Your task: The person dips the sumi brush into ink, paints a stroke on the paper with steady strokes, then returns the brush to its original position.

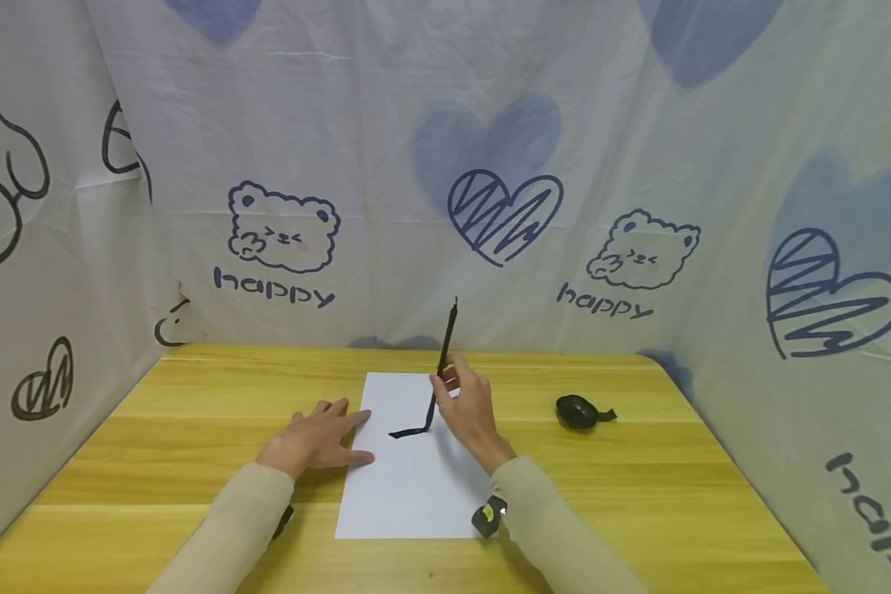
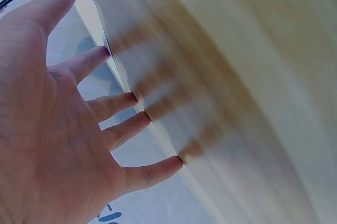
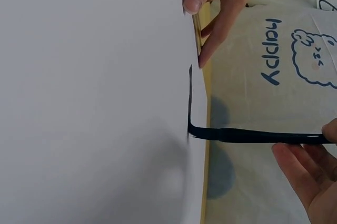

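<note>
Brush (image 1: 442, 363) pinched upright between right fingers (image 1: 453, 381), tip on paper (image 1: 416, 487)

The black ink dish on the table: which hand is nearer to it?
Right. The right hand, holding the brush over the paper, sits just left of the ink dish; the left hand rests on the paper's far edge.

A yellow wooden table (image 1: 638, 511) carries a white paper sheet (image 1: 408, 495) and a small black object (image 1: 579, 411).
</note>
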`<state>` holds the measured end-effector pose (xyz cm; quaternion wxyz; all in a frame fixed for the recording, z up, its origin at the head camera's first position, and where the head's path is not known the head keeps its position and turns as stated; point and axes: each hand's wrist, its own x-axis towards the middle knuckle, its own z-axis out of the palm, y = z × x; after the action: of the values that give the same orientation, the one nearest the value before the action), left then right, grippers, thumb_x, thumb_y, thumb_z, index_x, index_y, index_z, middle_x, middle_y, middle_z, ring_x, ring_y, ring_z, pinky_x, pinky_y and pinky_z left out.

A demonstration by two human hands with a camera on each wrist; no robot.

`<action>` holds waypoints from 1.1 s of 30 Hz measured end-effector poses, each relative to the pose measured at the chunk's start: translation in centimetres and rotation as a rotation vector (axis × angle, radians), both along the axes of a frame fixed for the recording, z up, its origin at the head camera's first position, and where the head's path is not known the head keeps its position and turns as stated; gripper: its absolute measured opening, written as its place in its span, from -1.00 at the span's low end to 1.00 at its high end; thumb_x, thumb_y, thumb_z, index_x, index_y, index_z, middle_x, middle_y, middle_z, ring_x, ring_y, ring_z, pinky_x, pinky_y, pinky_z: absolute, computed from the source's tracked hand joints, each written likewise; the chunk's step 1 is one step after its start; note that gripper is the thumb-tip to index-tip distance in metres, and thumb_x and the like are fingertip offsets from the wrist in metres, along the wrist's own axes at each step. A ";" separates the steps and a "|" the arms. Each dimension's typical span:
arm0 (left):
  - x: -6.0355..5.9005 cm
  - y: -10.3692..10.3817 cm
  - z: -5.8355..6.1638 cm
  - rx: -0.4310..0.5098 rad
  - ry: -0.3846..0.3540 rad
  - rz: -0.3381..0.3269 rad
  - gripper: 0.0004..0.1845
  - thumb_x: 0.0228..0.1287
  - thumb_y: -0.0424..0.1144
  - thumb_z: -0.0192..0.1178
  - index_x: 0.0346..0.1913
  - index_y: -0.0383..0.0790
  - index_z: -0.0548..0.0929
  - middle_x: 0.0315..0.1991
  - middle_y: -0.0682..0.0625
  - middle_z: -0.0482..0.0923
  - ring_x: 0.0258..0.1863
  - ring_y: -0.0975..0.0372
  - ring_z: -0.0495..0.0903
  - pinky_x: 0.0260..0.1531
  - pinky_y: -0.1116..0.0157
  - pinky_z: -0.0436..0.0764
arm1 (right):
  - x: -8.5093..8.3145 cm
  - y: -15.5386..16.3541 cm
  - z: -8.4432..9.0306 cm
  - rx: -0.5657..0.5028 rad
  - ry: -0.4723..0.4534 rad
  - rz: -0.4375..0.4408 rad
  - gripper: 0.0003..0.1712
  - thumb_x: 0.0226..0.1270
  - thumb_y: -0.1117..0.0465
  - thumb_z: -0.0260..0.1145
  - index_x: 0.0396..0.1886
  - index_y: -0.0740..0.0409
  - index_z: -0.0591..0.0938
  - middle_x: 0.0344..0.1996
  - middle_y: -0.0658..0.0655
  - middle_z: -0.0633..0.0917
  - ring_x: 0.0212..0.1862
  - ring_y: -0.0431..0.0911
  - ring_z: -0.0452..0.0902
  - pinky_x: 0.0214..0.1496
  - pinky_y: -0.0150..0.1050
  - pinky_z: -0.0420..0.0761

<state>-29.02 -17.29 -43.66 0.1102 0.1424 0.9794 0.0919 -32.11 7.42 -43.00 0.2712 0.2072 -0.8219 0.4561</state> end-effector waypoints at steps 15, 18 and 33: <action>-0.2 -0.2 -0.4 0.003 -0.006 0.002 -0.09 0.26 0.37 0.25 0.56 -0.01 0.34 0.59 -0.33 0.18 0.54 -0.32 0.17 0.38 -0.55 0.11 | 0.0 0.3 0.0 0.004 0.004 0.002 -0.86 0.37 0.35 0.38 -0.15 0.26 0.61 -0.35 0.25 0.80 -0.34 0.08 0.76 -0.29 0.04 0.79; -0.2 -0.2 -0.4 0.003 -0.004 -0.001 -0.08 0.25 0.37 0.26 0.56 -0.01 0.35 0.59 -0.33 0.19 0.54 -0.33 0.18 0.38 -0.56 0.11 | 0.0 0.4 0.0 0.005 0.009 0.002 -0.85 0.36 0.36 0.38 -0.14 0.30 0.61 -0.35 0.26 0.80 -0.35 0.08 0.76 -0.28 0.06 0.79; -0.2 -0.1 -0.4 0.000 0.003 -0.005 -0.08 0.25 0.37 0.26 0.55 -0.03 0.36 0.58 -0.34 0.20 0.53 -0.33 0.19 0.37 -0.56 0.13 | -0.2 0.9 0.1 0.026 -0.016 -0.031 -0.85 0.37 0.33 0.38 -0.13 0.22 0.61 -0.34 0.21 0.81 -0.34 0.03 0.76 -0.29 -0.18 0.77</action>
<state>-29.21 -17.43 -44.01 0.1092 0.1451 0.9791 0.0913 -32.28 8.27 -42.94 0.2689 0.1943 -0.8330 0.4428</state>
